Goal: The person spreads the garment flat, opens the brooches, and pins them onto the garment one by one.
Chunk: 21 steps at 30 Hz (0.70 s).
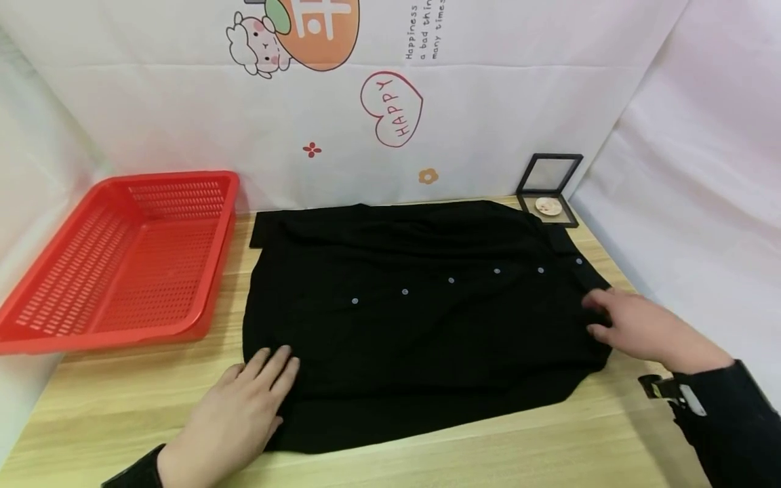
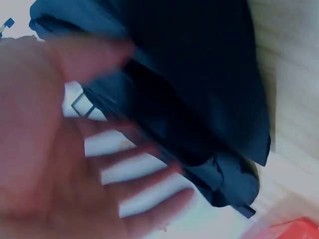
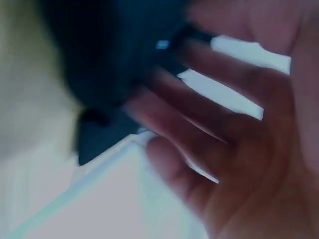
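Note:
A black button-up shirt (image 1: 415, 346) lies spread on the wooden table, its row of small pale buttons (image 1: 451, 280) running across it. My left hand (image 1: 244, 400), fingers straight, rests at the shirt's lower left edge. In the left wrist view its spread fingers (image 2: 149, 184) blur in front of the dark cloth (image 2: 194, 74). At the shirt's right end, near the collar, is my right hand (image 1: 634, 329) with loosely bent fingers. The right wrist view shows these fingers (image 3: 174, 119) apart from one another over the dark fabric, with no cloth gripped between them.
A red plastic basket (image 1: 210, 298) stands left of the shirt. Behind the shirt's right end sits a small black-framed case (image 1: 572, 218) holding a round pale disc (image 1: 548, 206). White printed cloth (image 1: 488, 122) hangs behind the table (image 1: 464, 461), and white sheeting borders its sides.

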Each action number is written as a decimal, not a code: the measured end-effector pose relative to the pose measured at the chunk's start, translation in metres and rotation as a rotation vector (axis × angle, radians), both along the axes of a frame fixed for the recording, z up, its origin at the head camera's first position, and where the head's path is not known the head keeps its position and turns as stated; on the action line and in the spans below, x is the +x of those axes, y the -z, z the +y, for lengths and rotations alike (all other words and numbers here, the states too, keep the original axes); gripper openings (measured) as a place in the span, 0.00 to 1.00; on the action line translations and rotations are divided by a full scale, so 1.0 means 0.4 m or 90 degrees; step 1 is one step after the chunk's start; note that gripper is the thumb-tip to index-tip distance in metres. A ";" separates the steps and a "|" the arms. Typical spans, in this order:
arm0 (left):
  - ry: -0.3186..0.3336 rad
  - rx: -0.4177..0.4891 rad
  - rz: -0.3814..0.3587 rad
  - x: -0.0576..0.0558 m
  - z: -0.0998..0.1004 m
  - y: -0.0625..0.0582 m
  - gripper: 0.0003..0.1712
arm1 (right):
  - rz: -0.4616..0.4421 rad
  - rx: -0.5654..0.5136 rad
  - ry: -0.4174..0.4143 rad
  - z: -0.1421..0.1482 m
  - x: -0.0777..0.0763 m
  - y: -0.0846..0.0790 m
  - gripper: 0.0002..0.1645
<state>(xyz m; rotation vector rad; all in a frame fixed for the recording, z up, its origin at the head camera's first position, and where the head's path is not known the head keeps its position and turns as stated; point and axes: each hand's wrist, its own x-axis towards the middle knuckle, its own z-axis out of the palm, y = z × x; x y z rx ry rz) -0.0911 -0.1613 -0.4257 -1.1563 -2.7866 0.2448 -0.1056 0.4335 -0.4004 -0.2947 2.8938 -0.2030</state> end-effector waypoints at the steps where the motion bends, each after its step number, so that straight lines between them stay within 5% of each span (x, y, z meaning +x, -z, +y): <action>1: 0.012 -0.001 -0.016 -0.003 0.002 -0.001 0.44 | 0.019 0.019 0.005 0.006 -0.003 0.008 0.29; 4: 0.052 0.007 -0.046 -0.014 0.006 0.001 0.47 | -0.013 0.040 0.028 0.027 -0.002 0.036 0.49; 9: 0.124 0.005 -0.053 -0.024 0.002 0.005 0.39 | -0.062 0.002 0.033 0.052 0.000 0.049 0.49; 15: 0.054 -0.005 -0.216 -0.013 -0.010 0.010 0.37 | 0.050 0.035 0.060 0.070 -0.032 0.048 0.58; 21: 0.033 0.007 -0.267 -0.014 -0.023 0.020 0.43 | -0.081 -0.031 0.045 0.102 -0.051 0.083 0.68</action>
